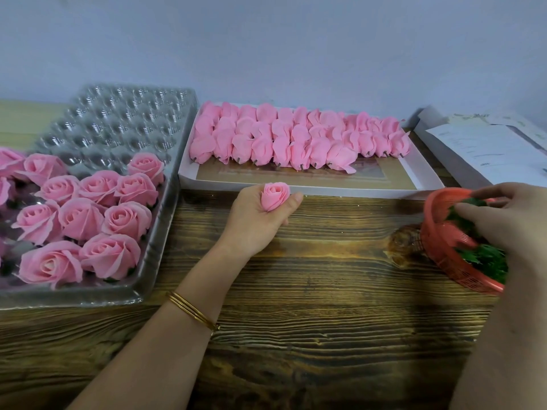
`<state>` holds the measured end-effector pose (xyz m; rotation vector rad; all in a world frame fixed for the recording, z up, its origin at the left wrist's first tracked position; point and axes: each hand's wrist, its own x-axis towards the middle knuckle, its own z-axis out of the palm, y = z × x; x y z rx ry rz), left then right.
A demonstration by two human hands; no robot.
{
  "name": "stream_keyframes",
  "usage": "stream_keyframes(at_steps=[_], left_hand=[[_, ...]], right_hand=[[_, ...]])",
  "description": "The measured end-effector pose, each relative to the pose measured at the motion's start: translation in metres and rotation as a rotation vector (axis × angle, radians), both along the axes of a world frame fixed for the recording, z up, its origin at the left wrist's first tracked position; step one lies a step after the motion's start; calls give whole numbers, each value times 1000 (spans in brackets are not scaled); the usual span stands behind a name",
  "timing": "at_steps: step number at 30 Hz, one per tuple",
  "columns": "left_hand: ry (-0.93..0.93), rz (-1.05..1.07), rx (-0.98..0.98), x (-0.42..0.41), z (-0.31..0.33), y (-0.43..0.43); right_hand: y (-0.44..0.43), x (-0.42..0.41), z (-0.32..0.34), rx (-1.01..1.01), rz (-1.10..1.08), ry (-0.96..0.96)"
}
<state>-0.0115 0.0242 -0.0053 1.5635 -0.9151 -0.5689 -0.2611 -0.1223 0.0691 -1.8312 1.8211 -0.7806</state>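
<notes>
My left hand (256,221) rests on the wooden table and grips a small pink rose bud (275,196) upright between thumb and fingers. My right hand (500,223) reaches into a red plastic basket (444,255) at the right edge, its fingertips among the green leaf pieces (485,258) inside; whether it holds one is hidden. A white shallow box (420,176) behind my left hand carries rows of several pink buds (296,137) lying on their sides. At the left, a clear plastic cell tray (118,119) holds several full pink roses (97,208) in its near cells.
The dark wood-grain table (310,276) runs across the foreground. White papers (488,143) lie at the back right beside the box. A pale wall stands right behind everything. A gold bangle (192,309) circles my left wrist.
</notes>
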Motion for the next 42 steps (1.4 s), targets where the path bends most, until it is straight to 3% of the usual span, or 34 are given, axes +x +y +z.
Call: stream_keyframes(at_steps=[20,30,42], left_hand=[[-6,-13,36,-1,1,1],[-5,-18,5,-1,-1,0],[-14,-9,7,0,-1,0]], right_hand=[[-7,-4,-5,8,11,-65],[-15,-9,-9,105,-15,-44],[-12,-13,-13,-76,4,-23]])
